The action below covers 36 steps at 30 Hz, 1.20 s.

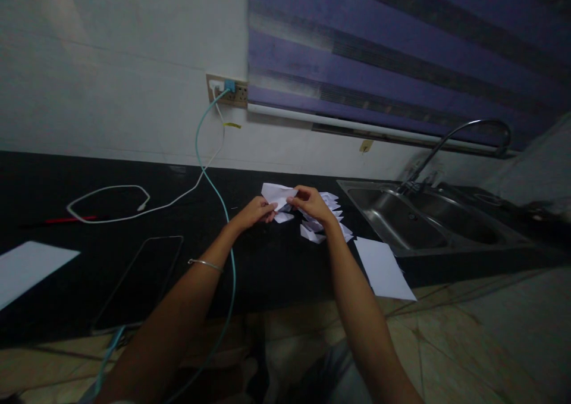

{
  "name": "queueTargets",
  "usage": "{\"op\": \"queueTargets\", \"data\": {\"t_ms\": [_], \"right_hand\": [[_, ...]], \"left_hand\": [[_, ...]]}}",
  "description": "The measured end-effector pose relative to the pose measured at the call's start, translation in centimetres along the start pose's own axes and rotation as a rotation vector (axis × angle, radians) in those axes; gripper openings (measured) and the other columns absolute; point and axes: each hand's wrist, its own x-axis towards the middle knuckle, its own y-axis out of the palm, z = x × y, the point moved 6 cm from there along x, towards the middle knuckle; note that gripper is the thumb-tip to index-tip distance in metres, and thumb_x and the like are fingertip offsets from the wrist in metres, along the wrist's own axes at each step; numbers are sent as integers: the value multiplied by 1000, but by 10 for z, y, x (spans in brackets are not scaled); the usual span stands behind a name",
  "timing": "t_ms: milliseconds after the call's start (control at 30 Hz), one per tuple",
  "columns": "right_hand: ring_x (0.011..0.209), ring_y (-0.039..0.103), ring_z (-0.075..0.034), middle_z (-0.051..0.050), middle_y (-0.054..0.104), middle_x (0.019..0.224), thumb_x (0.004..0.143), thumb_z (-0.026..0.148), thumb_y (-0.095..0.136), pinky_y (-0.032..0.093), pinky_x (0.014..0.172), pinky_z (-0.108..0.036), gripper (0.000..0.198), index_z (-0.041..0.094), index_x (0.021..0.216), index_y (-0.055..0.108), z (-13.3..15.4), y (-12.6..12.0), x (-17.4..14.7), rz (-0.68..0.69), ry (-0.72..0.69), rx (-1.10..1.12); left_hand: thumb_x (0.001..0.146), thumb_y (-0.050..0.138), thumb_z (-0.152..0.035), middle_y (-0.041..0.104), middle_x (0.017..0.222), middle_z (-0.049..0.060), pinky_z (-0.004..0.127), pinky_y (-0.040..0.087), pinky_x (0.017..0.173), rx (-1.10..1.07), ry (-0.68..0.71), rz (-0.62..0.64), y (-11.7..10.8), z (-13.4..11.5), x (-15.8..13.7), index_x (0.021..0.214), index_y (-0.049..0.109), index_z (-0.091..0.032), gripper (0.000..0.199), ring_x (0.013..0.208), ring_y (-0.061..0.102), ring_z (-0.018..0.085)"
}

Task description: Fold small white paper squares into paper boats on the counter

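Between my two hands is a partly folded white sheet of paper (277, 193), held up just above the dark counter. My left hand (255, 212) pinches its lower left side, thumb on top. On the right edge, my right hand (312, 203) grips it between thumb and fingers. Several folded paper pieces (311, 232) lie in a cluster beside and partly behind my right hand and forearm. Another small folded piece (284, 217) shows just below the held paper. Some fingers of both hands are hidden behind the paper.
A steel double sink (375, 210) with a curved faucet (446, 139) is set in at right. White paper (384, 267) lies before it, more paper (33, 270) at far left. A tablet-like device (140, 282), a white cable (178, 199) and a teal cable (218, 193) lie on the left.
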Motion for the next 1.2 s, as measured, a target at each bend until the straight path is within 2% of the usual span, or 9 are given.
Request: {"op": "queueTargets", "data": {"t_ms": [133, 233, 300, 367, 533, 633, 867, 1067, 1200], "right_hand": [[62, 62, -15, -2, 66, 71, 74, 44, 75, 50, 59, -27, 33, 17, 90, 65, -2, 4, -2, -7, 76, 134], [60, 63, -15, -2, 66, 69, 72, 44, 77, 50, 58, -26, 35, 17, 90, 65, 0, 3, -3, -11, 96, 149], [59, 62, -14, -1, 66, 68, 71, 43, 78, 49, 57, -26, 33, 16, 86, 65, 2, 3, -4, -6, 99, 144], [58, 61, -13, -1, 65, 67, 71, 41, 78, 48, 56, -25, 31, 16, 83, 65, 3, 2, -5, -9, 95, 144], [58, 59, -12, 1, 61, 64, 69, 40, 80, 46, 55, -24, 31, 17, 72, 60, 7, 0, -7, -44, 88, 168], [58, 59, -12, 1, 61, 63, 68, 42, 80, 47, 56, -25, 33, 17, 69, 59, 8, -1, -7, -72, 90, 176], [62, 63, -14, -3, 69, 76, 67, 39, 80, 53, 60, -27, 32, 16, 87, 71, 4, -2, -6, -114, 95, 289], [62, 66, -15, -5, 71, 71, 67, 36, 80, 55, 62, -29, 28, 14, 84, 76, 8, -2, -8, -130, 91, 266], [59, 66, -16, -6, 73, 71, 62, 32, 82, 56, 60, -31, 29, 14, 85, 77, 9, -3, -6, -218, 97, 300]], "left_hand": [[85, 59, -46, 58, 54, 3, 20, 32, 43, -50, -46, -25, 0, 5, 1, 63, 62, -11, 41, 44, 46, 7], [82, 64, -44, 65, 70, 4, 18, 34, 42, -113, 18, -166, -10, 0, 0, 93, 63, -13, 34, 51, 54, 9], [80, 68, -41, 67, 80, 3, 17, 35, 40, -160, 82, -266, -19, -6, -2, 113, 57, -17, 42, 53, 57, 9], [78, 70, -37, 67, 80, 2, 17, 34, 38, -176, 124, -297, -25, -11, -3, 119, 53, -19, 48, 51, 57, 9], [72, 72, -29, 64, 64, -1, 17, 34, 35, -194, 124, -281, -32, -12, -4, 102, 58, -17, 35, 44, 57, 9], [69, 74, -27, 65, 61, -2, 17, 35, 35, -233, 115, -284, -34, -10, -4, 94, 58, -17, 32, 43, 58, 10], [69, 75, -24, 67, 56, 4, 18, 34, 36, -201, 134, -285, -39, -14, -8, 91, 73, -10, 26, 43, 58, 11], [66, 75, -20, 69, 53, 10, 20, 29, 35, -258, 137, -330, -47, -8, -5, 88, 78, -6, 26, 36, 53, 10], [68, 73, -19, 70, 55, 11, 20, 28, 35, -286, 150, -343, -49, -6, -4, 88, 78, -6, 25, 36, 53, 10]]}}
